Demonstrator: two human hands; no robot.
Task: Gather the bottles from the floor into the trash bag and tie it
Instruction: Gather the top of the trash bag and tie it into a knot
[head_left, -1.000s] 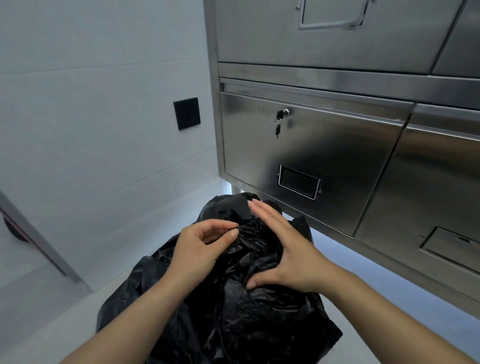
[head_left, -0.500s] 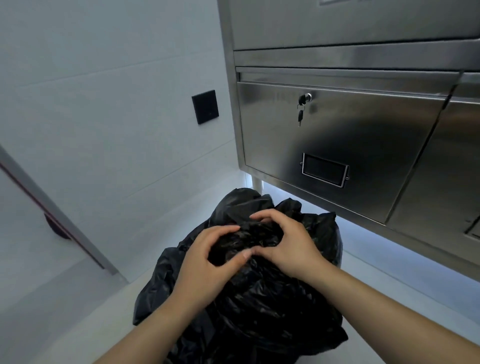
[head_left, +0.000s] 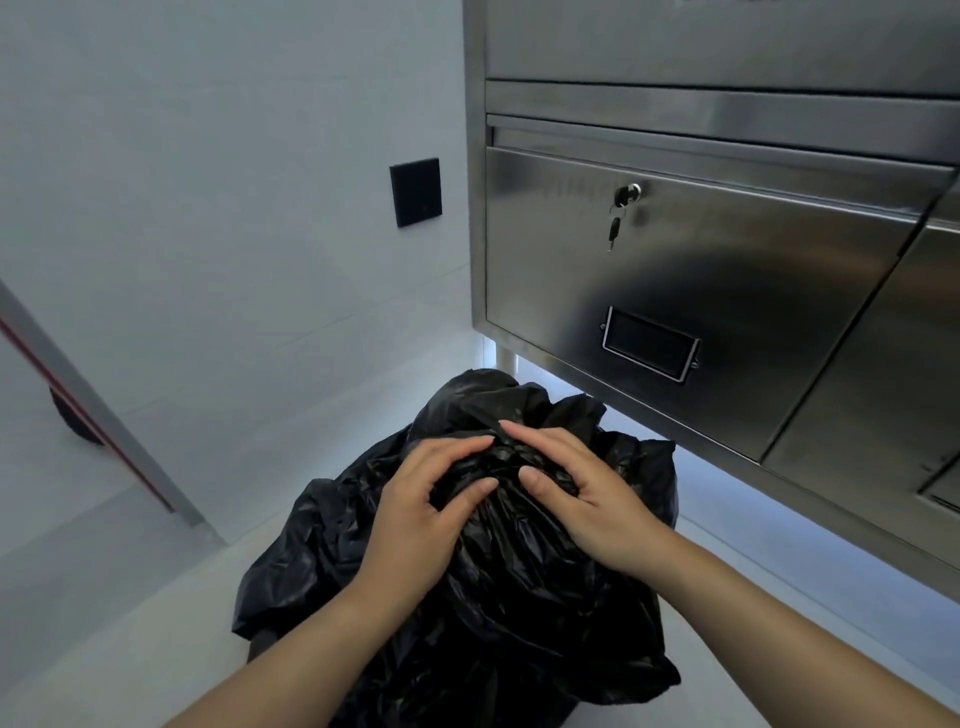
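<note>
A crumpled black trash bag (head_left: 498, 613) sits on the pale floor in front of me, bulging and bunched at the top. My left hand (head_left: 421, 509) grips the gathered plastic near the bag's top from the left, thumb and fingers pinching folds. My right hand (head_left: 576, 493) grips the same bunch from the right, fingers curled over it and thumb pressed in. The two hands almost touch. No bottles are visible; whatever the bag holds is hidden.
A stainless steel cabinet (head_left: 717, 291) stands right behind the bag, with a key (head_left: 615, 228) hanging in its lock and a label holder (head_left: 649, 345). A white wall with a black switch plate (head_left: 416, 192) is at the left. A door frame (head_left: 88, 415) slants at far left.
Both hands have closed in on the bunched top of the bag, the right hand going from flat fingers to a curled grip. The view has drifted toward the cabinet.
</note>
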